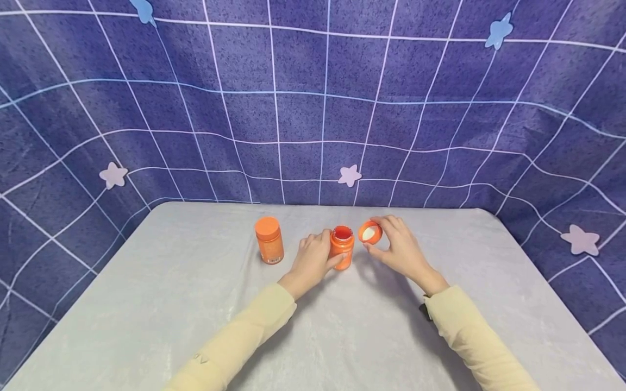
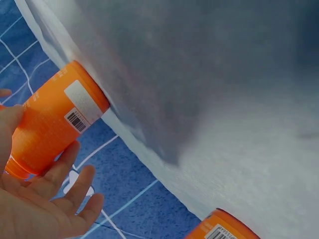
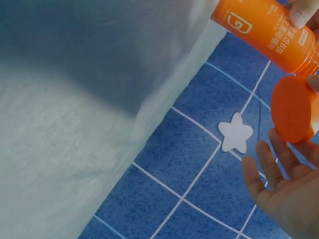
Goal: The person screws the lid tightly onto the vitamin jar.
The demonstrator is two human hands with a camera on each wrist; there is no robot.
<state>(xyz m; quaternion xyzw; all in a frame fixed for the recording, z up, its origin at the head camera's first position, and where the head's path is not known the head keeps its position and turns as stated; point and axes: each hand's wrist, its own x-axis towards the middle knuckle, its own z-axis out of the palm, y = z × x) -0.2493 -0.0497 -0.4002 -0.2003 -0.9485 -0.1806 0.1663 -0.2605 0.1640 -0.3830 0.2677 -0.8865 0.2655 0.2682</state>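
Note:
An uncapped orange bottle [image 1: 344, 246] stands upright on the table, its mouth facing up. My left hand [image 1: 311, 259] grips it from the left, thumb across the front; the left wrist view shows a barcode label on its side [image 2: 55, 117]. Just right of the bottle mouth, my right hand [image 1: 402, 251] pinches an orange cap [image 1: 370, 232] between thumb and fingers. The cap is tilted with its pale inside toward the head camera, apart from the bottle. In the right wrist view the cap's flat orange top [image 3: 291, 109] shows, with the other fingers spread below it.
A second orange bottle [image 1: 269, 240], with its cap on, stands upright to the left of my left hand. Grey cloth covers the table [image 1: 313, 336]. Behind it hangs a blue-purple curtain [image 1: 303, 119] with grid lines and stars.

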